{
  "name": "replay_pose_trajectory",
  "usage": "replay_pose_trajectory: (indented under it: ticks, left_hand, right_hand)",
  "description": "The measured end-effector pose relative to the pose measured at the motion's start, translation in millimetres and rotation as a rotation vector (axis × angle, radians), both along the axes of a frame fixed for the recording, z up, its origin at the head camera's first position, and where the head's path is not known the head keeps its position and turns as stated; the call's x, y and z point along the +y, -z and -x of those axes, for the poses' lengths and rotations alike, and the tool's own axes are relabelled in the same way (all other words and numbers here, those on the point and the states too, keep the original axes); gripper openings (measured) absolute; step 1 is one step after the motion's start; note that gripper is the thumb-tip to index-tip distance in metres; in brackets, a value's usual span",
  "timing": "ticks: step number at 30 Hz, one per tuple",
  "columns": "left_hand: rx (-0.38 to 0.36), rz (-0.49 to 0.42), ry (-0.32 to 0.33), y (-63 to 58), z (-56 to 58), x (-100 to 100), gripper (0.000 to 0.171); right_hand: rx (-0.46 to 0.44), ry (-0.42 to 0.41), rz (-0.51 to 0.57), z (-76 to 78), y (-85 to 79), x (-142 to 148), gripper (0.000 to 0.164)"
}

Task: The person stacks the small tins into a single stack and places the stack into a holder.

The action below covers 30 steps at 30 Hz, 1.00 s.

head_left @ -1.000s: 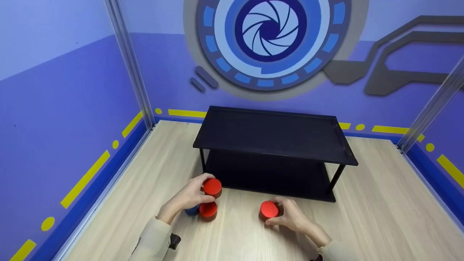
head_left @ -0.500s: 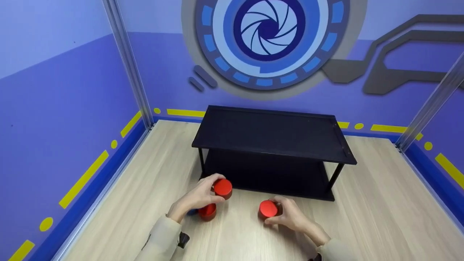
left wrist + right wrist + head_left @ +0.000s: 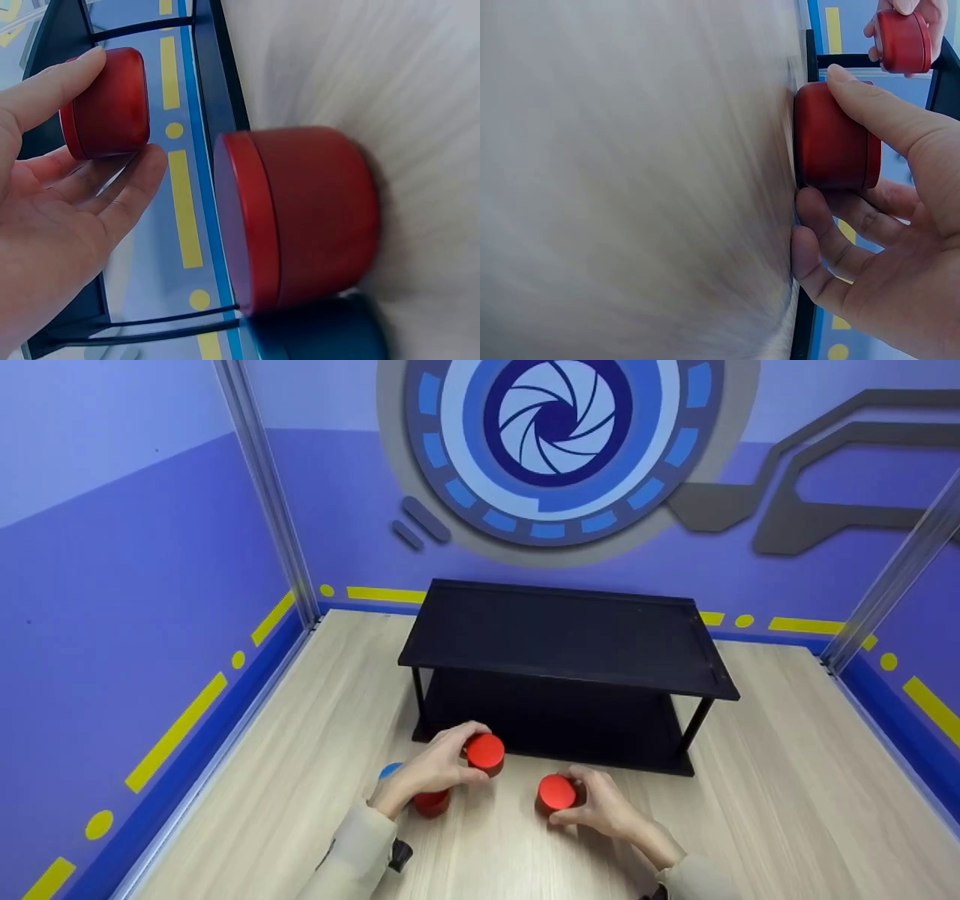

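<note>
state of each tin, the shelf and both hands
Middle red round metallic tin, lidded, held aloft
Rightmost red round metallic tin, lidded, upright, gripped
Leftmost red round metallic tin, lidded, upright, ungripped
Blue round metallic tin, upright, partly hidden
Black rectangular two-tier shelf, standing
Left hand, gripping middle tin
Right hand, gripping rightmost tin

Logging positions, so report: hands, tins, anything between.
Left hand holding red tin aloft. Right hand gripping second red tin on table. No obstacle visible between them.

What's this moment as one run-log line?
left hand: holds first red tin above table | right hand: grips second red tin on table | third red tin: on table beside blue tin | black shelf: on table
</note>
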State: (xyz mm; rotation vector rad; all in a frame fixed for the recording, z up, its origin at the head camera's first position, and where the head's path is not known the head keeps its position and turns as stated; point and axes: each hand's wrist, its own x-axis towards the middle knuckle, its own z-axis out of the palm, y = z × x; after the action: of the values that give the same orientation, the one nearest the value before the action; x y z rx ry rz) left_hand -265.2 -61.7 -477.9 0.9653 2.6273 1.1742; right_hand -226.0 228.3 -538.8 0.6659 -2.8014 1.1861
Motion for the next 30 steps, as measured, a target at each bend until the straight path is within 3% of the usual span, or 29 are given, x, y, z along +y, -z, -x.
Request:
replay_pose_trajectory:
  ticks: [6, 13, 20, 30]
  left_hand:
    - [-0.04, -0.005, 0.007, 0.9, -1.1, 10, 0.053]
    - [0.017, -0.021, 0.046, 3.0, -0.9, 23, 0.053]
    - [-0.04, -0.024, 0.058, 3.2, -2.0, 37, 0.053]
    - [0.014, -0.006, 0.069, 5.8, -3.0, 53, 0.052]
  right_hand:
    - [-0.011, 0.01, -0.006, -0.5, 0.2, 0, 0.058]
    - [-0.028, 0.014, 0.007, 0.3, -0.1, 1, 0.06]
    - [-0.051, 0.0, 0.023, 1.0, -0.6, 1, 0.056]
    - [-0.03, -0.02, 0.024, 0.8, -0.5, 2, 0.051]
